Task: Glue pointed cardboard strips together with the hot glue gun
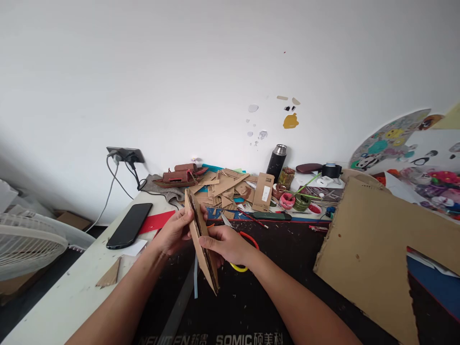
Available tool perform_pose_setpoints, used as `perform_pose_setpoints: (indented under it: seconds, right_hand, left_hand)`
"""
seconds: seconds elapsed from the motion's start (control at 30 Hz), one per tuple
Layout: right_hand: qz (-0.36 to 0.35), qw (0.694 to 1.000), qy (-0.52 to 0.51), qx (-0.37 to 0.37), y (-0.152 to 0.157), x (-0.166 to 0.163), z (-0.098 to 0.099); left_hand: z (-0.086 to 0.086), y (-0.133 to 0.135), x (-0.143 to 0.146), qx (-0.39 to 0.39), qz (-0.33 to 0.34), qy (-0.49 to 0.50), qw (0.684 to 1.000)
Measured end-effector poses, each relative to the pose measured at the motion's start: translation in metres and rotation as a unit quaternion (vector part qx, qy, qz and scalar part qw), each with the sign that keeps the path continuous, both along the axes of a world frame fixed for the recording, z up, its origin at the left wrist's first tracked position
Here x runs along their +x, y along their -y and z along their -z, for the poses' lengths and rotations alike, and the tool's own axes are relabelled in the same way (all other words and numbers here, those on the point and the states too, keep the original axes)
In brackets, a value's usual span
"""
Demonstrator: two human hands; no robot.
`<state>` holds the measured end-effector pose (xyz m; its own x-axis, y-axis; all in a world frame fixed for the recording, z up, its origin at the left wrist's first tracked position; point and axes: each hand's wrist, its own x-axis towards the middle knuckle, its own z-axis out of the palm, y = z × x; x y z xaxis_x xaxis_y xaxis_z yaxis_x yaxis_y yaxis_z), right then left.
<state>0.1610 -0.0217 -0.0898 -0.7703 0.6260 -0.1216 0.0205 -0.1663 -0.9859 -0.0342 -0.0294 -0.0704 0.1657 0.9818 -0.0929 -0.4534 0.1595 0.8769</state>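
A flat cardboard piece (201, 239) stands on edge above the dark cutting mat (273, 297), held between both hands. My left hand (176, 231) grips its left face with the fingers wrapped round the upper edge. My right hand (227, 245) pinches its right face, thumb on the board. Scissors with red and yellow handles (241, 235) lie on the mat just behind my right hand. A metal ruler (179, 306) lies on the mat under the cardboard.
A large cut cardboard sheet (370, 249) leans at the right. Cardboard scraps (226, 189), a model boat (179, 177), a flask (276, 160) and small pots crowd the back. A black phone (129, 225) and red paper (156, 221) lie left. A white fan (25, 239) stands far left.
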Motion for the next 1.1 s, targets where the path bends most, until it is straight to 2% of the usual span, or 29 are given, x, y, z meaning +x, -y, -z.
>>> perform_pose_setpoints:
  seconds: [0.23,0.4,0.6,0.9,1.1]
  right_hand:
    - [0.026,0.999,-0.026,0.002,-0.008,-0.003,0.016]
    - [0.042,0.998,-0.041,0.005,-0.010,-0.003,0.018]
    - [-0.002,0.998,-0.031,-0.061,-0.005,-0.004,0.015]
    - [0.006,0.998,-0.004,-0.065,-0.002,-0.006,0.015]
    - [-0.014,0.996,-0.038,-0.076,0.000,-0.008,0.014]
  left_hand:
    - [-0.002,0.001,0.008,0.005,-0.065,-0.004,0.998]
    - [-0.001,0.000,0.008,0.006,-0.116,-0.004,0.993]
    - [-0.002,-0.001,0.009,0.059,-0.113,0.001,0.992]
    - [0.001,-0.001,0.016,0.070,-0.113,-0.023,0.991]
    - [-0.003,-0.002,0.018,0.078,-0.131,-0.020,0.988]
